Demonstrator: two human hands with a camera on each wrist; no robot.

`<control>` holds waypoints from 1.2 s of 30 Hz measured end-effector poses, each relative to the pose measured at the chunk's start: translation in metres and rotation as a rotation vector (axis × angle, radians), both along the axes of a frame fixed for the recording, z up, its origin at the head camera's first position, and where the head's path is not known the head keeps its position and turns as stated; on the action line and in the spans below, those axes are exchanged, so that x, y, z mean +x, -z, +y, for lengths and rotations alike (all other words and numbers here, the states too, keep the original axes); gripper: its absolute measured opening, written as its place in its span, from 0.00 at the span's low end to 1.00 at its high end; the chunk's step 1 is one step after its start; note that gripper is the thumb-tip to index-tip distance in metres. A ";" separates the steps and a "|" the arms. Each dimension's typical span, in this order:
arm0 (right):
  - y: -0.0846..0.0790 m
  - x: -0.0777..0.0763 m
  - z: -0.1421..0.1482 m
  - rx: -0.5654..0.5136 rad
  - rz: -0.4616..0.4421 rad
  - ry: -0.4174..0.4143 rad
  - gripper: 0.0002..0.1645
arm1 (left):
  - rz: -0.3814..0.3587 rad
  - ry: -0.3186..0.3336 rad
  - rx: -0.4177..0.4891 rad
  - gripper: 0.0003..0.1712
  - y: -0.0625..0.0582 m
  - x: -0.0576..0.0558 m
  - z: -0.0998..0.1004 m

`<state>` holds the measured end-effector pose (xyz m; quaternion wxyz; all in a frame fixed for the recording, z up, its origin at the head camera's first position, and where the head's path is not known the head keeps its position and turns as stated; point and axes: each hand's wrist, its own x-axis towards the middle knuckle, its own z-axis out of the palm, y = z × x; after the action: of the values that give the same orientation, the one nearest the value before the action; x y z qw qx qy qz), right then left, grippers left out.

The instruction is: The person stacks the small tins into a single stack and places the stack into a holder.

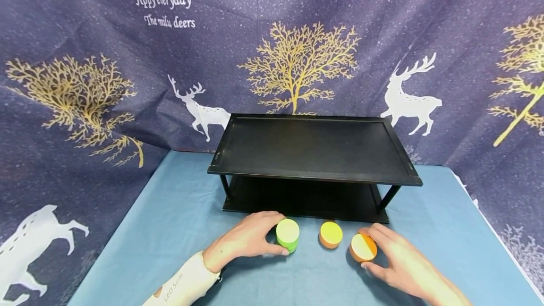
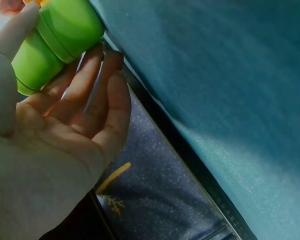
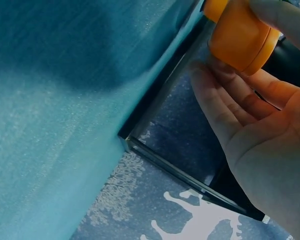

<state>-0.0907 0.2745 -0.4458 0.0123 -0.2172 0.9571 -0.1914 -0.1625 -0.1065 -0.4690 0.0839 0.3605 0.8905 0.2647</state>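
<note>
My left hand (image 1: 248, 237) holds two stacked green round jars (image 1: 287, 231) by the sides, thumb at the near side and fingers behind. The left wrist view shows the stack of green jars (image 2: 57, 37) with a seam between them, standing on the blue cloth. With thumb and fingers, my right hand (image 1: 399, 263) grips an orange round jar (image 1: 363, 248) with a pale top. Its smooth side and rim seam show on the orange jar (image 3: 242, 37) in the right wrist view. Between the hands stands another orange jar (image 1: 330, 235) with a yellow top, touched by neither.
Just behind the jars stands a black two-tier rack (image 1: 314, 148), its lower shelf (image 1: 297, 197) close to the fingertips. Blue cloth (image 1: 170, 211) covers the table. A dark curtain (image 1: 238, 22) with deer and trees hangs around the back and sides.
</note>
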 end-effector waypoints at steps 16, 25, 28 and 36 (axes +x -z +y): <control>-0.009 0.002 -0.005 -0.070 0.085 -0.045 0.34 | 0.002 -0.002 0.006 0.33 0.002 -0.001 0.000; -0.013 -0.001 -0.008 -0.078 0.080 -0.057 0.35 | -0.015 -0.003 0.005 0.34 0.000 0.000 0.000; -0.014 -0.002 -0.010 -0.084 0.089 -0.063 0.35 | -0.023 -0.005 0.006 0.34 0.000 0.000 0.000; -0.017 -0.002 -0.013 -0.102 0.123 -0.080 0.36 | -0.014 -0.007 -0.001 0.33 0.001 0.000 0.000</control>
<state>-0.0929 0.2611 -0.4283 -0.0500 -0.2670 0.9356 -0.2254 -0.1625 -0.1066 -0.4695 0.0893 0.3556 0.8912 0.2671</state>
